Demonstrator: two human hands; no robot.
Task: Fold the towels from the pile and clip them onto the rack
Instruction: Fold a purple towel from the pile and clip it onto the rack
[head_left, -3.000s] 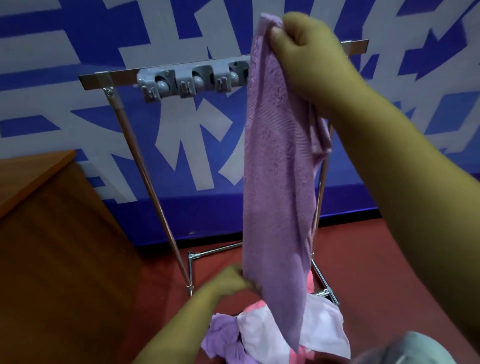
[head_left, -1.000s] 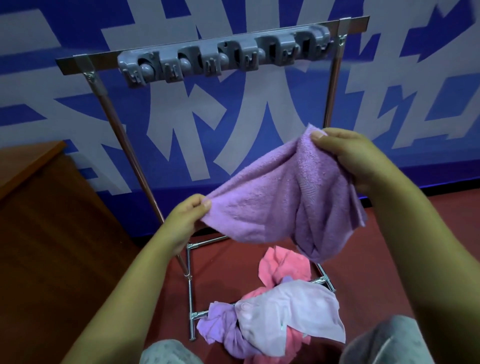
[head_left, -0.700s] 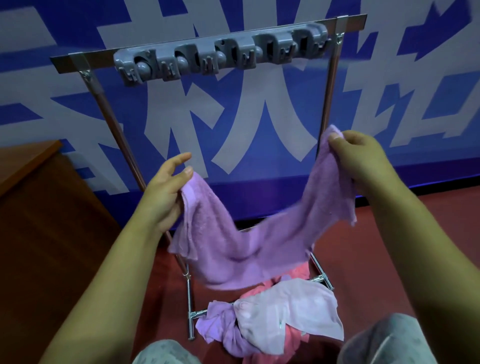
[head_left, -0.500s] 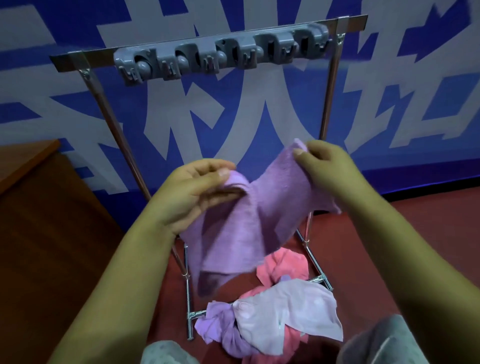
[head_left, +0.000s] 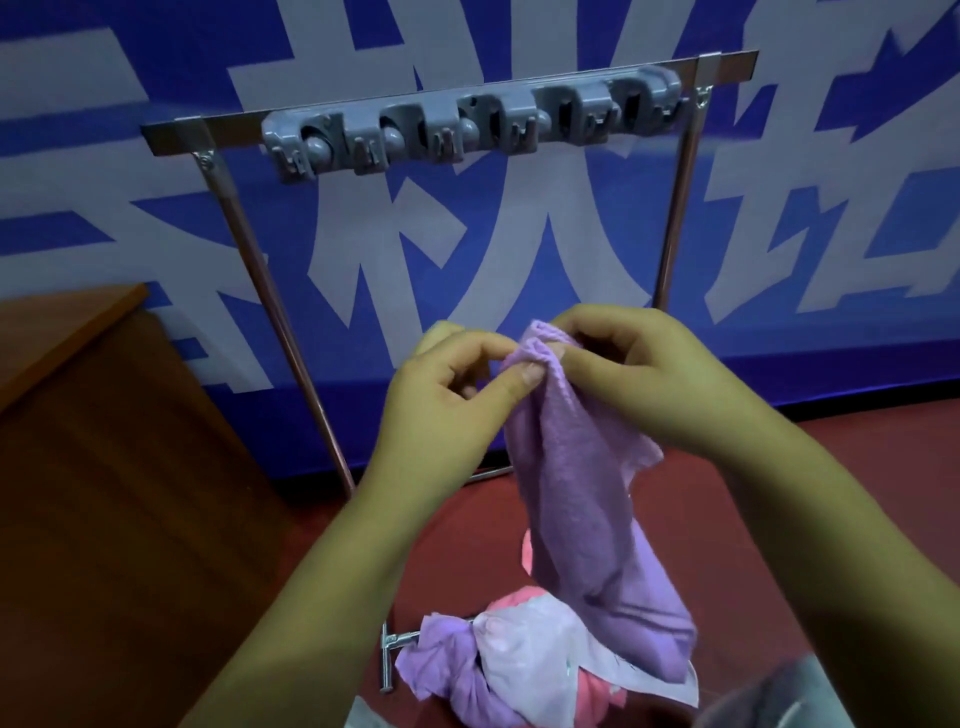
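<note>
Your purple towel (head_left: 582, 499) was spread between your hands a moment ago; now its top corners are gathered together and it hangs lengthwise, long axis vertical, over the towel pile (head_left: 524, 670) on the floor. Your left hand (head_left: 441, 405) and right hand (head_left: 649, 379) both pinch its bunched top, below the rack's grey clip strip (head_left: 467, 124).
</note>
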